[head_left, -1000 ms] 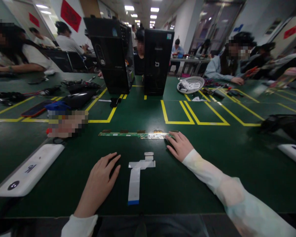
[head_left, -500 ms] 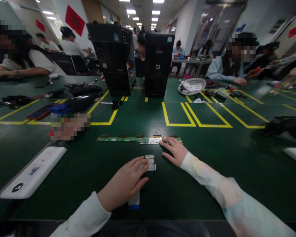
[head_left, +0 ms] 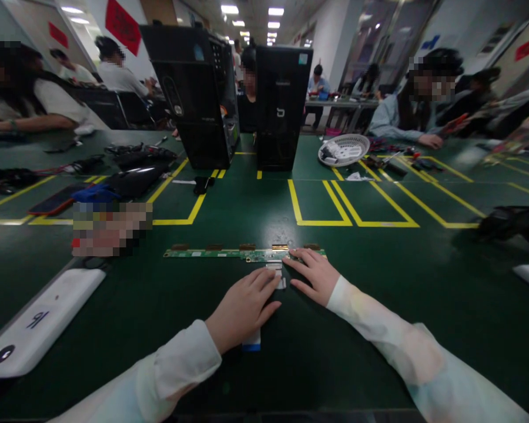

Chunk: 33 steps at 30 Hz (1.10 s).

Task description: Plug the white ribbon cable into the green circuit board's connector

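A long, narrow green circuit board [head_left: 229, 254] lies flat across the middle of the table. My right hand [head_left: 314, 275] rests its fingertips on the board's right part, fingers stretched and the thumb apart on the table side. Just below the board, my left hand [head_left: 245, 302] has its fingers over a white flat ribbon cable [head_left: 281, 281], thumb held apart from them. The cable's connector end nearly meets the board's front edge; whether they touch I cannot tell. Its other end, with a blue tip [head_left: 251, 346], sticks out under the left hand, which hides the middle.
Two black computer towers [head_left: 275, 111] stand at the back. A white basket [head_left: 344, 150] sits right of them. On the left lie a white power bank [head_left: 44, 320], a blue item and dark cables. Yellow tape [head_left: 324, 223] marks the green table. Several people sit around.
My left hand has moved forward and right, bringing the ribbon cable up close to the board. My right hand stays on the board. The view has shifted slightly.
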Available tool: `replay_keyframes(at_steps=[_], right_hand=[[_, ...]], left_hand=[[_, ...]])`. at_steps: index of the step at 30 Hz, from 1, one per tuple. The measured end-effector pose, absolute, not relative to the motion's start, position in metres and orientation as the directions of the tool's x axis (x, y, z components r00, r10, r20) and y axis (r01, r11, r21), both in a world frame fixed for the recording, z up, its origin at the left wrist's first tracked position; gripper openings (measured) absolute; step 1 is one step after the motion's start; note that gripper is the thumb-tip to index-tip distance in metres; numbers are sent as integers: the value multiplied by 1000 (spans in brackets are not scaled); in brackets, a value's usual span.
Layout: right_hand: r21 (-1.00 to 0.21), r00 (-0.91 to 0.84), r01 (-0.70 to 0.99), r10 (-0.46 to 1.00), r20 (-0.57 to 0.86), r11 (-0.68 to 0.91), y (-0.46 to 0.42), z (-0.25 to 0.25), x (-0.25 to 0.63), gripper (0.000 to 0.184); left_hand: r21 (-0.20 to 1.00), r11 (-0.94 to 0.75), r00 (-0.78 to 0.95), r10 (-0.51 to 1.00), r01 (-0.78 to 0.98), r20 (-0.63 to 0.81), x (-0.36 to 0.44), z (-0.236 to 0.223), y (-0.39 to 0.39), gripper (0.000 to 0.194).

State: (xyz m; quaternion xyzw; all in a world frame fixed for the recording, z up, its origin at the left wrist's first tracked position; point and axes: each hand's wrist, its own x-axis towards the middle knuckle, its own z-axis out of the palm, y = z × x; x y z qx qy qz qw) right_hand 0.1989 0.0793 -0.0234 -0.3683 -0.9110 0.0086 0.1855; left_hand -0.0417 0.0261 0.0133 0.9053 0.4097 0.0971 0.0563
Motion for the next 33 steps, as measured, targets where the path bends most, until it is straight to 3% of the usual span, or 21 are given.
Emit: replay_keyframes(at_steps=[33], right_hand=[[-167, -651, 665, 675, 347, 728, 77, -22, 197, 48]], left_hand=[[169, -592, 578, 806, 788, 129, -31, 8, 27, 51]])
